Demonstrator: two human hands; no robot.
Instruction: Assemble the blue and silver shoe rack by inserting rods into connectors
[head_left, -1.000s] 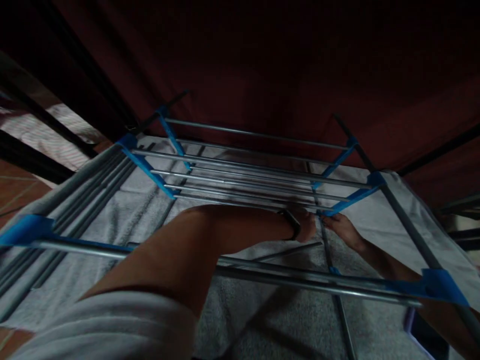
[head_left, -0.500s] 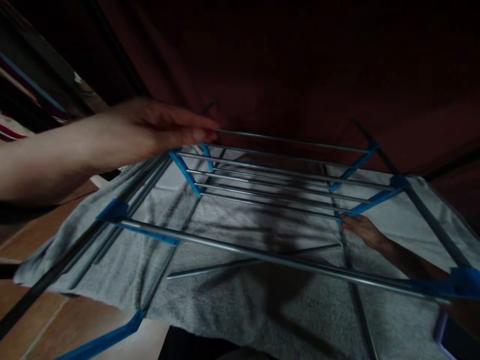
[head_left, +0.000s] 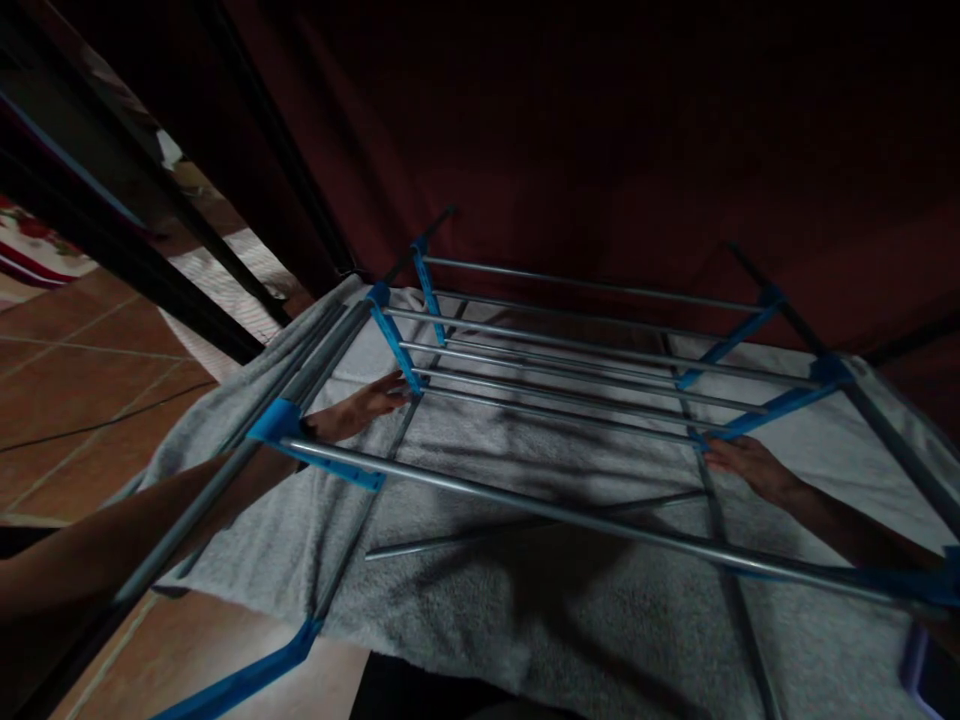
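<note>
A rack of thin metal tubes (head_left: 525,502) joined by blue plastic brackets stands on a grey cloth. My left hand (head_left: 375,400) reaches under the front left tube, its fingers closed at the lower end of the left bracket (head_left: 396,350). On the other side, my right hand (head_left: 754,468) pinches the lower end of the right bracket (head_left: 765,408). Several parallel rods (head_left: 555,386) span the two brackets between my hands. Part of each hand's grip is hidden behind the plastic.
A loose metal tube (head_left: 465,540) lies on the grey cloth (head_left: 465,630) below the rack. Another blue bracket (head_left: 240,680) sits at the lower left on the tiled floor (head_left: 90,400). A dark red curtain-like surface (head_left: 600,130) rises behind. A dark phone-like object (head_left: 934,670) lies lower right.
My left hand has left the back left top rod and come down to the lower end of the left bracket. My right hand stays at the right bracket. The view has shifted slightly.
</note>
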